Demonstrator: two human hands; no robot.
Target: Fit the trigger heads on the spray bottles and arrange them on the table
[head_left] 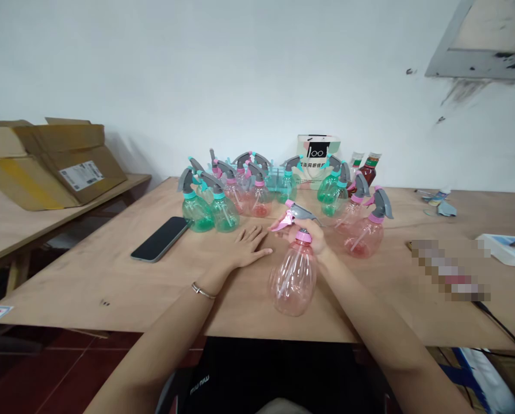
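My right hand is closed round the neck and spray head of a clear pink spray bottle with a grey and pink trigger top. Whether its base touches the table cannot be made out. Palm down on the wood, my left hand lies with fingers spread, just left of that bottle and holding nothing. Beyond it stand two green spray bottles with teal collars, and pink ones behind. Right of my right hand is another pink spray bottle.
A black phone lies left on the wooden table. Along the back are a printed box, a dark red bottle and more green sprayers. A cabled device and white tray sit right; a carton stands far left.
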